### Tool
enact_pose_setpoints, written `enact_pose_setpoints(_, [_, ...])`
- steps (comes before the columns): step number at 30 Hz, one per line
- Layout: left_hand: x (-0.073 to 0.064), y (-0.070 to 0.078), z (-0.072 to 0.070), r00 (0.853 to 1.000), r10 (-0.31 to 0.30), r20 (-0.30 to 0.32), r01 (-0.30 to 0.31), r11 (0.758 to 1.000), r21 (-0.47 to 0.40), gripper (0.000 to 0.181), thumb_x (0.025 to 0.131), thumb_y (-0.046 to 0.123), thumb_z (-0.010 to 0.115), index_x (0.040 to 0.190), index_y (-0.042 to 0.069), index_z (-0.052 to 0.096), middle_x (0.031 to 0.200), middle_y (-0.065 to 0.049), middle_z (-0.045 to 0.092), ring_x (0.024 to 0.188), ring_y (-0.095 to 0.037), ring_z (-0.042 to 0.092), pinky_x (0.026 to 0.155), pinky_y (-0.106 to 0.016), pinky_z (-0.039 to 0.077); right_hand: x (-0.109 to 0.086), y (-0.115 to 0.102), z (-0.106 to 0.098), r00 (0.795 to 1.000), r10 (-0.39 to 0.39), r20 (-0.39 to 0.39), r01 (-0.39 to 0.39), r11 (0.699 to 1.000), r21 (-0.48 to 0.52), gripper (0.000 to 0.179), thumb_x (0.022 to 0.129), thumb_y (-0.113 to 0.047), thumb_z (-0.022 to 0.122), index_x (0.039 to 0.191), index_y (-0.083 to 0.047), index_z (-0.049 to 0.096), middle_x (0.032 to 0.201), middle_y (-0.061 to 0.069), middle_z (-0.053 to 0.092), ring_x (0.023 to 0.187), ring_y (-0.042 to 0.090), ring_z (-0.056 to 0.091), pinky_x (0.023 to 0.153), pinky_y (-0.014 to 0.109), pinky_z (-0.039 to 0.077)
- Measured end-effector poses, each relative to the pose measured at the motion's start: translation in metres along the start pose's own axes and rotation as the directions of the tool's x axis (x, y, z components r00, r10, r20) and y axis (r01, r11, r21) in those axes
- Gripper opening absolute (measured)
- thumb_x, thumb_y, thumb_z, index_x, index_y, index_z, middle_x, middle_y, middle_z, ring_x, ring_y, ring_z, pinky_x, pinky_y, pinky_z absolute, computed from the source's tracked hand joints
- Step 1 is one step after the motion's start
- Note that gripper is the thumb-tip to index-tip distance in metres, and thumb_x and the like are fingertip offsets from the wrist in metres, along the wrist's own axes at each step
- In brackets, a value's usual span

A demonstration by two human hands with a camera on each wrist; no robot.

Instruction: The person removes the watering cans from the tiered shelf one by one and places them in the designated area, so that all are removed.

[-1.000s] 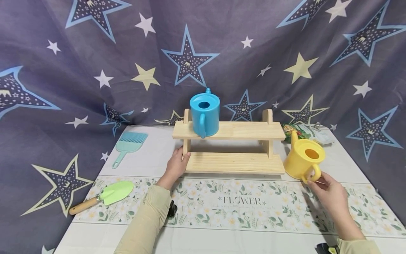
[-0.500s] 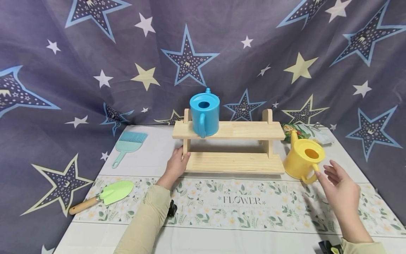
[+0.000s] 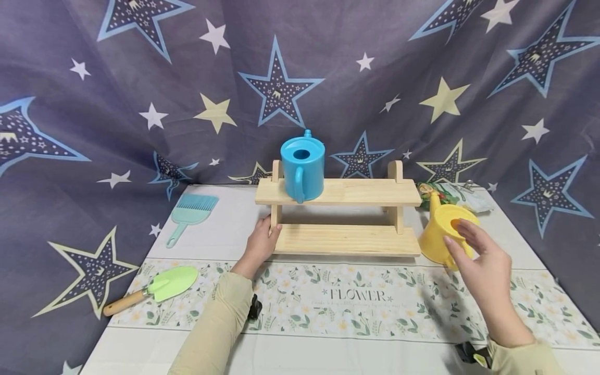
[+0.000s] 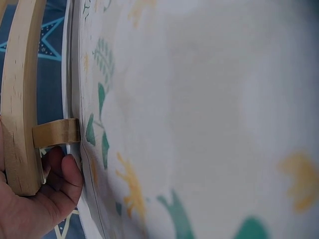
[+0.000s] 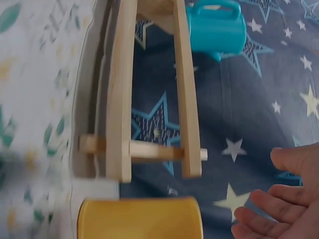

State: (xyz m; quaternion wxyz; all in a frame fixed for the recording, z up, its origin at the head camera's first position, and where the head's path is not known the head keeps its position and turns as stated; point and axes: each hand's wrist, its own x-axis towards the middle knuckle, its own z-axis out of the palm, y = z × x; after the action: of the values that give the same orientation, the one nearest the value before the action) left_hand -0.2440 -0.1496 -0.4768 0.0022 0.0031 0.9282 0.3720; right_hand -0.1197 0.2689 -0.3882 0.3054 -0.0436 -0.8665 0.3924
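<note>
Left hand (image 3: pixel 260 240) at frame centre, fingers grasping the lower left end of the wooden shelf (image 3: pixel 347 240). Right hand (image 3: pixel 489 265), lower right: fingers released, thumb apart, holding nothing; overlaps the yellow can (image 3: pixel 436 239) in the head view. That can is upright on the desk (image 3: pixel 347 354), right of centre, just beside the shelf's right end. Blue can (image 3: pixel 313 174) upright on the top board, upper centre. Brush (image 3: pixel 191 211) and trowel (image 3: pixel 175 284) lie left of frame.
</note>
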Motion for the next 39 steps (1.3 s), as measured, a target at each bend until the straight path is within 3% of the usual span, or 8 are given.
enact_pose_setpoints(4, [0.000,-0.001,0.000,1.000,-0.003,0.003,0.003,1.000,0.010,0.054,0.105,0.036,0.041,0.152,0.010,0.033,0.135,-0.018,0.045,0.125,-0.036,0.048,0.105,-0.053,0.039,0.003,-0.013,0.014,0.997,-0.047,0.061,0.043,0.998,0.056,0.046,0.088,-0.011,0.074,0.131,-0.002,0.060,0.120,0.017,0.066,0.106,0.032,0.062,0.089,0.006,0.040])
enact_pose_setpoints(13, [0.000,0.001,0.000,1.000,-0.002,0.002,0.002,1.000,0.020,0.054,0.105,0.036,0.041,0.152,0.010,0.033,0.133,-0.018,0.045,0.124,-0.036,0.049,0.104,-0.052,0.039,0.012,-0.034,0.036,0.976,-0.128,0.178,0.099,0.982,0.162,0.045,0.091,-0.014,0.072,0.131,0.000,0.059,0.120,0.015,0.066,0.107,0.027,0.062,0.086,0.008,0.046])
enact_pose_setpoints(19, [0.000,0.001,0.000,1.000,-0.001,-0.004,0.001,1.000,0.021,0.054,0.105,0.035,0.042,0.152,0.010,0.033,0.133,-0.018,0.046,0.124,-0.036,0.049,0.104,-0.052,0.040,0.017,-0.044,0.047,0.963,-0.137,0.230,0.079,0.967,0.242,0.046,0.090,-0.016,0.073,0.131,-0.001,0.059,0.119,0.014,0.066,0.106,0.013,0.063,0.086,0.015,0.050])
enact_pose_setpoints(27, [0.001,0.000,0.000,1.000,0.016,-0.011,-0.016,0.999,0.028,0.054,0.105,0.035,0.041,0.151,0.008,0.033,0.132,-0.019,0.047,0.123,-0.037,0.050,0.103,-0.054,0.040,0.024,-0.060,0.057,0.942,-0.163,0.292,0.061,0.943,0.328,0.046,0.091,-0.017,0.072,0.133,-0.003,0.058,0.118,0.015,0.067,0.108,0.027,0.064,0.088,0.021,0.051])
enact_pose_setpoints(33, [0.001,-0.001,0.000,1.000,0.013,-0.013,-0.012,0.999,0.032,0.054,0.105,0.036,0.042,0.151,0.008,0.034,0.131,-0.019,0.047,0.122,-0.037,0.051,0.102,-0.054,0.041,0.027,-0.070,0.065,0.924,-0.205,0.323,0.055,0.907,0.418,0.047,0.091,-0.014,0.072,0.134,-0.003,0.057,0.121,0.016,0.066,0.108,0.028,0.064,0.090,0.022,0.051])
enact_pose_setpoints(39, [0.001,-0.001,0.001,1.000,0.002,-0.009,-0.001,1.000,0.024,0.054,0.105,0.035,0.042,0.151,0.009,0.034,0.133,-0.019,0.046,0.124,-0.037,0.049,0.104,-0.054,0.039,0.030,-0.080,0.073,0.911,-0.209,0.355,0.035,0.898,0.439,0.048,0.090,-0.016,0.073,0.135,-0.005,0.057,0.123,0.016,0.064,0.110,0.026,0.063,0.088,0.019,0.051])
